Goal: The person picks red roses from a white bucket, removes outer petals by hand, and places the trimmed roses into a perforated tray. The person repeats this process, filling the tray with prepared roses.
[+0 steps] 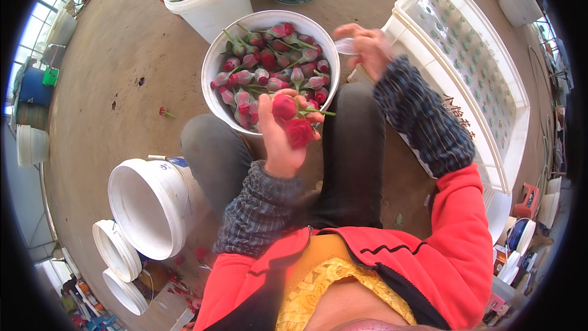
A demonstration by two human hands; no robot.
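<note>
Here, two red roses (299,133) sit in the curled grip of the left hand (285,147), by the near rim of a bucket (209,64) of rosebuds (268,59); the blurred right hand (369,50) meets something whitish (345,46), its grip unclear.

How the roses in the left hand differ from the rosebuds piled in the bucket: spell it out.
The held roses look bare; most bucketed rosebuds appear wrapped in pale netting. The held roses sit in the left hand; the rosebuds lie heaped in the white bucket. Both show red petals and green stems.
</note>
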